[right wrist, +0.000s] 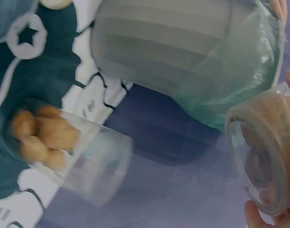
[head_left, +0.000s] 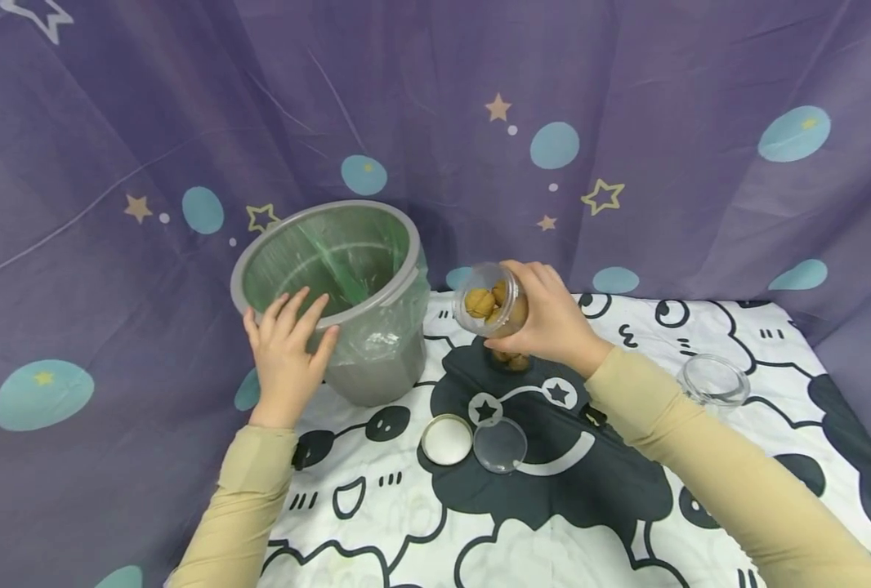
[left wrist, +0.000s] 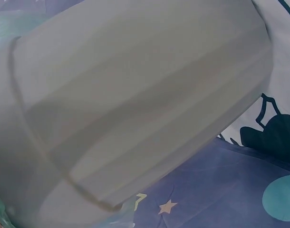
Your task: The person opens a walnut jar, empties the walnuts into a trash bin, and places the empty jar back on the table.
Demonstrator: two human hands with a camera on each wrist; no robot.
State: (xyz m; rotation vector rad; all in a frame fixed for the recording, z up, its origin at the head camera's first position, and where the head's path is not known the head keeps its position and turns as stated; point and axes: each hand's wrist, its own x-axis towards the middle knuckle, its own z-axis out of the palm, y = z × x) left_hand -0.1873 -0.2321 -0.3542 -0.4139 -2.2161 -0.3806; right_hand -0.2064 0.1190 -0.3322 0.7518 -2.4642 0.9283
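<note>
My left hand [head_left: 283,359] touches the near rim of a grey trash bin [head_left: 377,376], its fingers spread over the edge. A translucent green liner bag [head_left: 395,331] is folded over that rim. My right hand [head_left: 549,314] grips a clear jar [head_left: 472,314], tilted with its mouth toward the bin, apart from it. Several walnuts [head_left: 481,303] lie inside the held jar. Behind and below it, a second clear jar [right wrist: 104,164] stands on the cloth with walnuts [right wrist: 52,135] at its bottom. In the left wrist view the bin's ribbed wall [left wrist: 145,104] fills most of the picture.
A white lid with a gold edge [head_left: 447,439] and a clear round lid [head_left: 500,446] lie side by side on the cartoon-print cloth [head_left: 377,539]. An empty-looking clear round container [head_left: 715,382] is at the right. A purple curtain [head_left: 435,98] hangs behind the bin.
</note>
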